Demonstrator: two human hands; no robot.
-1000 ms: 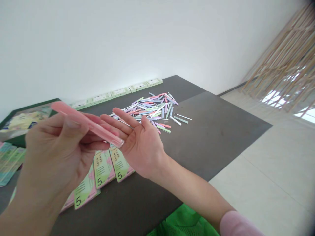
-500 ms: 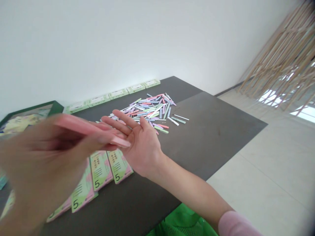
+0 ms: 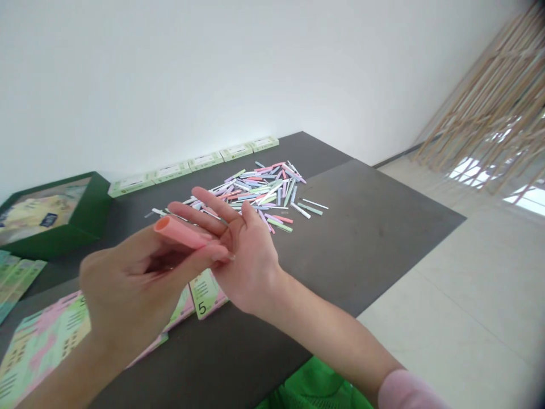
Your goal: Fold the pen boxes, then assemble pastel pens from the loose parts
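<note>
My left hand [image 3: 131,278] is closed on a hollow pink pen tube [image 3: 181,232], pinched between thumb and fingers. The tube's round open end faces up and left towards me. Its other end is at the palm of my right hand [image 3: 249,255]; whether it touches the skin I cannot tell. That right hand is turned palm up with its fingers stretched out, and nothing is gripped in it. Just beyond the fingers lies a loose pile of pastel pen pieces [image 3: 259,187] in pink, green, purple, blue and white. Green and pink printed packs [image 3: 51,335] marked 5 lie partly hidden beneath my hands.
Along the white wall runs a row of pale green boxes [image 3: 204,162] on the dark table [image 3: 361,227]. A dark green box [image 3: 87,210] with packets inside stands at the left, near more packs [image 3: 19,284]. Green mesh fabric [image 3: 315,386] shows below the front edge.
My left hand has moved right and away from me, and the pink tube has tilted so its open end shows. The right hand stays almost where it was.
</note>
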